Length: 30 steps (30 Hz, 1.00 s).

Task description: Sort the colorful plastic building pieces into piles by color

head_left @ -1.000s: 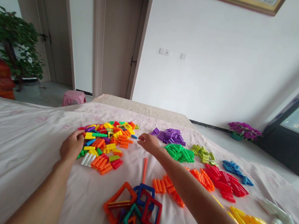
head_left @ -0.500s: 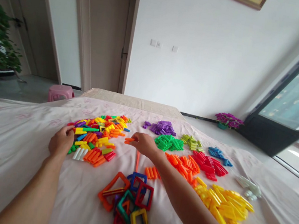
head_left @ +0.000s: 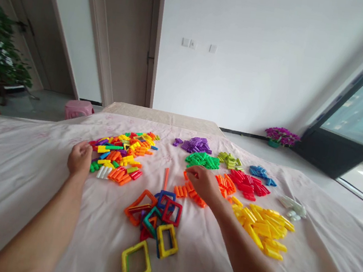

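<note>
My left hand [head_left: 80, 158] is at the left edge of a mixed pile of coloured plastic sticks [head_left: 125, 160]. Its fingers are curled together, with a bit of red by the fingertips; what they hold, if anything, is hidden. My right hand [head_left: 204, 182] is over the group of orange sticks [head_left: 227, 185], its fingers pinched on an orange stick [head_left: 186, 175] whose end pokes out to the left. Part of the orange group lies hidden under this hand. A lone long orange stick [head_left: 166, 178] lies between the hands.
Sorted sticks lie at right: purple [head_left: 197, 145], green [head_left: 202, 160], olive [head_left: 229, 160], blue [head_left: 261, 172], red [head_left: 248, 185], yellow [head_left: 266, 230] and whitish [head_left: 293, 207]. Coloured square frames [head_left: 136, 264] lie in front. A patterned cloth [head_left: 99, 242] covers the surface; a pink stool [head_left: 78, 109] stands beyond.
My right hand has moved right, from the middle gap to the orange group, carrying orange pieces. My left hand remains at the mixed pile's edge. The view has shifted slightly.
</note>
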### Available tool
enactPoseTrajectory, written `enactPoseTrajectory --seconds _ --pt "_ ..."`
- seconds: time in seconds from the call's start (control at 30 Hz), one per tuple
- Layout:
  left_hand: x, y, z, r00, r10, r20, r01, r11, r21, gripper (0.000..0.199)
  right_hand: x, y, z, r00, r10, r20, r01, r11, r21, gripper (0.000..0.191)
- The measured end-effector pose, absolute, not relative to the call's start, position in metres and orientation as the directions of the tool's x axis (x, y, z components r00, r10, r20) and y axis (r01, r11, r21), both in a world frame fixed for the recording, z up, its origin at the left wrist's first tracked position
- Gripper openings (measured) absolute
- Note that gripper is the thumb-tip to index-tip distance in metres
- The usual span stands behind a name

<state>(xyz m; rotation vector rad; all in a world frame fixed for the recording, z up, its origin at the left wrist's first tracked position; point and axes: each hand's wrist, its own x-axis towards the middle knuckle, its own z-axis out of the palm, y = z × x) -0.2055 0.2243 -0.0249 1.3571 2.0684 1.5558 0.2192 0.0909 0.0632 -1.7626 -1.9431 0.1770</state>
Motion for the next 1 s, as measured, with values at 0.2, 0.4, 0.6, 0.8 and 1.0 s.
enactPoseTrajectory --seconds 0.2,0.4,0.6,0.8,1.0 --pt "-0.179 0.190 -0.004 -0.485 0.704 0.519 0.591 -0.174 0.788 0.055 0.175 0.055 0.029 -0.162 0.934 0.320 0.783 0.319 -0.534 0.027" --pt "-0.110 0.086 0.039 0.263 0.804 0.534 0.484 -0.588 0.648 0.066 0.159 0.036 0.026 -0.256 0.932 0.255 0.898 0.327 -0.294 0.036" --pt "-0.059 -0.017 0.040 0.805 0.535 0.257 0.471 -0.839 0.272 0.121 0.150 0.036 0.024 -0.403 0.889 0.219 0.897 0.431 -0.099 0.031" --pt "-0.054 -0.022 0.021 0.721 0.636 0.275 0.603 -0.771 0.203 0.089 0.136 0.038 0.016 -0.364 0.900 0.239 0.881 0.416 -0.227 0.038" --pt "-0.099 -0.009 0.022 0.703 0.644 0.302 0.632 -0.760 0.149 0.061 0.094 0.035 0.008 -0.418 0.867 0.269 0.786 0.494 -0.371 0.036"
